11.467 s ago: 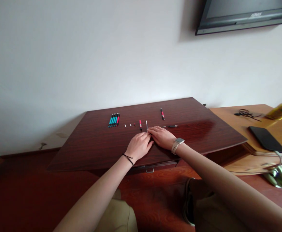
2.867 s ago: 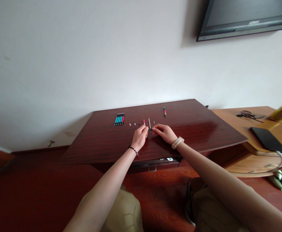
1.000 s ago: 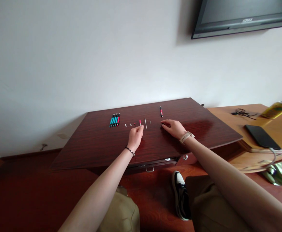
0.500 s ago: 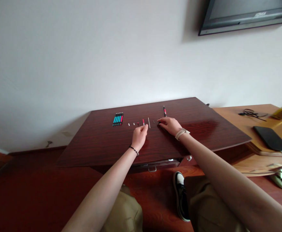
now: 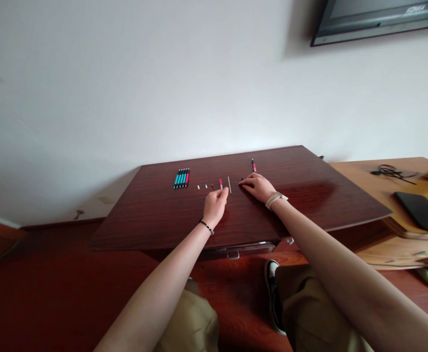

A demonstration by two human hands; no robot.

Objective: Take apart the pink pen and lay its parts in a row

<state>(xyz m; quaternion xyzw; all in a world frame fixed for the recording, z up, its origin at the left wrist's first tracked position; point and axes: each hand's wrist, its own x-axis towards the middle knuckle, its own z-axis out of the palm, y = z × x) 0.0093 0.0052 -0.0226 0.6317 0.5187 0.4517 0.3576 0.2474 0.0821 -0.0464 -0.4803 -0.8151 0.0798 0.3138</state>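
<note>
My left hand [image 5: 214, 206] is closed in a pinch over the table, its fingertips just below a pink pen barrel [image 5: 220, 183] and beside a thin white refill [image 5: 229, 185]. Whatever it may hold is too small to make out. My right hand [image 5: 259, 188] lies low on the tabletop, fingers pressed together at a small, thin dark part, perhaps a spring [image 5: 236, 184]; its grip is unclear. To the left lie a small red piece [image 5: 213, 186] and two small white pieces, one of them a short white piece [image 5: 198, 187]. Behind the right hand is a pink-and-black pen piece [image 5: 254, 165].
Several turquoise pens and a pink pen [image 5: 187, 178] lie in a row on the dark wooden table [image 5: 155, 215]. At right, a lighter wooden desk [image 5: 364, 171] bears a black cable [image 5: 392, 172] and a flat black device [image 5: 419, 210]. A screen [image 5: 382, 24] hangs above.
The view has shifted slightly. My right hand's fingertips have moved left, from beside a dark piece to the thin spring-like part. My left hand keeps its pinch near the pink barrel and refill.
</note>
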